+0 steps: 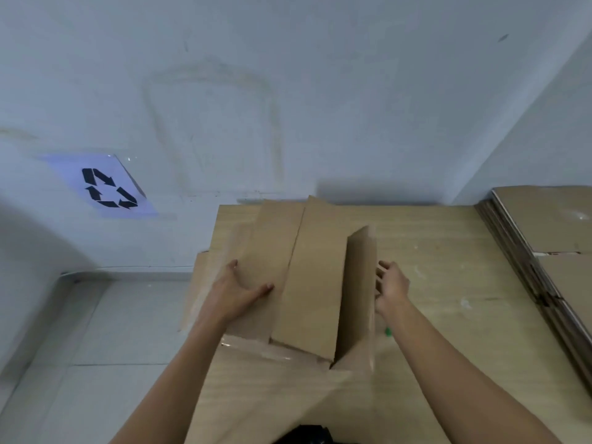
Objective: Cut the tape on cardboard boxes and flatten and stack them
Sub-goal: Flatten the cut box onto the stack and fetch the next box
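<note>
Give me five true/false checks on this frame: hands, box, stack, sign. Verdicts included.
1. The left hand presses flat on a flap of the cardboard box. True.
2. The right hand holds a knife. False: it holds nothing, and its open fingers are at the upright flap.
3. The stack of flattened boxes lies to the left of the box. False: it lies to the right.
4. A recycling sign is on the wall, to the left. True.
5. Every flap of the box lies flat. False: the one by the right hand stands upright.
</note>
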Demonstrator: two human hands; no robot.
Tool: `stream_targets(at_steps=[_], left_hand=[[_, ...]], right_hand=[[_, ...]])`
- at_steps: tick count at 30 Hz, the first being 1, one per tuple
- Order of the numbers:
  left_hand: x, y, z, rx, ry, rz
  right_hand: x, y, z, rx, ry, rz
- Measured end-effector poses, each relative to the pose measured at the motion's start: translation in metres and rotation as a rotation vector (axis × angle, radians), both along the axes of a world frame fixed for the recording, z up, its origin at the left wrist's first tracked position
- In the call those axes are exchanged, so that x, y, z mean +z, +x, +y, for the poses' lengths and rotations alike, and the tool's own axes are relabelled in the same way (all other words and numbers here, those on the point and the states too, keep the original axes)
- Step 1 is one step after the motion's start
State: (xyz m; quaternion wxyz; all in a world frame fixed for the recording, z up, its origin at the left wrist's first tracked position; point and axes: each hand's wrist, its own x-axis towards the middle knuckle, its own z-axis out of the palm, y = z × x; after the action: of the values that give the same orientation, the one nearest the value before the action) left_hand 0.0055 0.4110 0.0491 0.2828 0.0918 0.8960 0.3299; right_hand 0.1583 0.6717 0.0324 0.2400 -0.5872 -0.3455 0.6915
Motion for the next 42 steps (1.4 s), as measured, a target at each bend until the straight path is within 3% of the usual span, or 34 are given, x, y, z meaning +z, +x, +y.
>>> stream_targets(at_steps=[2,4,7,10,13,16,21,23,26,28,30,32,35,38,42], left_hand=[[-0.014,0.013,0.005,-0.047,-0.036,-0.003],[-0.026,0.027,0.008,-0.049,-0.055,0.011],[-0.036,0.041,0.013,-0.116,-0.123,0.152],[-0.043,0.050,0.018,-0.291,-0.228,0.239],[-0.047,0.058,0.023,-0.351,-0.310,0.231],[-0.036,0.056,0.031,-0.271,-0.195,0.092],[-0.011,0.032,0.016,-0.165,0.209,-0.133],[-0.005,0.021,-0.002,-0.077,0.413,-0.236],[0.001,0.004,-0.034,0.109,0.543,-0.314],[0.007,-0.006,-0.053,0.171,0.572,-0.356],[0.013,-0.019,-0.066,0.132,0.458,-0.247],[0.006,-0.026,-0.071,0.044,0.153,0.022],[-0.023,-0.019,-0.061,-0.095,-0.197,0.387],[-0.048,0.011,-0.038,-0.222,-0.311,0.351],[-0.042,0.048,-0.002,-0.094,-0.376,0.254]], right_hand=[[-0.007,0.013,0.015,0.056,0.138,-0.088],[-0.003,0.020,0.013,0.244,0.371,-0.288],[0.010,0.018,-0.020,0.581,0.582,-0.347],[0.012,0.008,-0.063,0.859,0.648,-0.343],[0.000,-0.009,-0.098,0.998,0.684,-0.526],[-0.006,-0.022,-0.105,1.007,0.729,-0.591],[0.027,-0.007,-0.067,0.724,0.619,-0.264],[0.043,0.015,-0.043,0.670,0.652,-0.262],[0.046,0.053,-0.004,0.693,0.929,-0.478],[0.037,0.067,0.006,0.891,1.081,-0.732],[0.025,0.072,0.001,1.080,1.150,-0.905],[0.012,0.070,-0.011,1.207,1.187,-0.947],[-0.014,0.063,-0.028,1.277,0.962,-0.888],[-0.024,0.056,-0.033,1.323,0.818,-0.852],[-0.011,0.032,-0.008,1.315,1.092,-0.946]])
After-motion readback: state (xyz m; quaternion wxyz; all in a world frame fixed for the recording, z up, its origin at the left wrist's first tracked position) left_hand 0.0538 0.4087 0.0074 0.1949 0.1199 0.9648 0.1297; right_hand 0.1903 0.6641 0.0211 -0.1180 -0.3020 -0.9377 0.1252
